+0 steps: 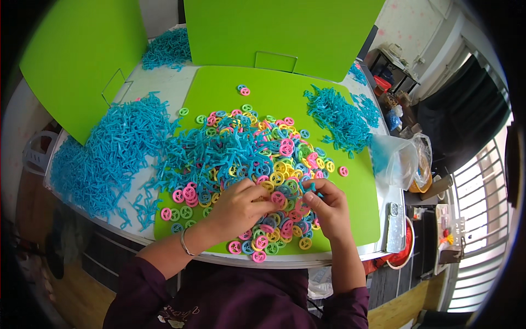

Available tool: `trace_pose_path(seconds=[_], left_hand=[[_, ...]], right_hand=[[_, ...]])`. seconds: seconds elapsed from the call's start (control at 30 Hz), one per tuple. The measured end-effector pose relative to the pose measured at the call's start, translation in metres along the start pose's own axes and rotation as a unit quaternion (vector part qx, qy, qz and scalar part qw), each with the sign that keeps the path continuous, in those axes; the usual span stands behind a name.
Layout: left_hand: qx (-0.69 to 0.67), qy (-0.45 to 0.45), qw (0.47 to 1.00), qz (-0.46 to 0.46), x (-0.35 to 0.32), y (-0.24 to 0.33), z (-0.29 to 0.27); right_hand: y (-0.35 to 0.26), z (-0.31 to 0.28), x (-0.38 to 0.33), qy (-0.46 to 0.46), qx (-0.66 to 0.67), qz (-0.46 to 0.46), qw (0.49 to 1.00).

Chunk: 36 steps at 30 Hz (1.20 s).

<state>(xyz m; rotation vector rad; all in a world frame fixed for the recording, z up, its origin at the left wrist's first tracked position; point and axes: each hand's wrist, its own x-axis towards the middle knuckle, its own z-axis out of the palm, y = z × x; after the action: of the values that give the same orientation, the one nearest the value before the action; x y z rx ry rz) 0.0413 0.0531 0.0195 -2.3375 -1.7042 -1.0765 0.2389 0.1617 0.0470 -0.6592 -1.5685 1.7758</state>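
Observation:
My left hand (241,205) reaches over the middle of a heap of small plastic wheels, its fingers closed at a pink spoked wheel (278,198). To its right my right hand (330,207) pinches a small blue plastic piece (313,189) between thumb and forefinger. Under both hands, pink, yellow, green and blue wheels (261,241) spread over a green board (350,214). Many thin blue forked pieces (219,145) lie across the far left part of the heap. The tips of my left fingers are partly hidden among the wheels.
A big pile of blue pieces (118,151) covers the table's left side. Another blue pile (339,120) lies on the board's far right. Green panels (279,33) stand behind and at the left. A phone (394,227) and a clear plastic bag (395,159) sit along the right edge.

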Motion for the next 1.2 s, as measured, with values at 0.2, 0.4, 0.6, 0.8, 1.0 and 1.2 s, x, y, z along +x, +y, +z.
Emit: trace_pose_path(seconds=[0.2,0.4,0.6,0.8,1.0,1.2], left_hand=[[-0.288,0.125,0.931,-0.186,0.008,-0.001,-0.001],[-0.446,0.094,0.853,-0.256,0.005,0.007,0.0],[-0.485,0.1,0.828,-0.262,0.001,0.005,0.004],[-0.387,0.14,0.889,-0.201,0.001,0.01,0.004],[-0.278,0.145,0.941,-0.13,0.003,0.012,-0.001],[-0.462,0.112,0.836,-0.275,0.0,0.008,0.005]], right_hand=[[0.015,0.005,-0.002,-0.007,-0.028,-0.023,0.999],[0.025,0.021,-0.008,0.01,-0.159,-0.059,0.985],[0.026,0.027,-0.009,0.026,-0.124,-0.026,0.992],[0.029,0.028,-0.01,0.027,-0.249,-0.108,0.962],[0.023,0.033,-0.01,0.073,-0.432,-0.321,0.84],[0.024,0.029,-0.009,0.024,-0.379,-0.219,0.899]])
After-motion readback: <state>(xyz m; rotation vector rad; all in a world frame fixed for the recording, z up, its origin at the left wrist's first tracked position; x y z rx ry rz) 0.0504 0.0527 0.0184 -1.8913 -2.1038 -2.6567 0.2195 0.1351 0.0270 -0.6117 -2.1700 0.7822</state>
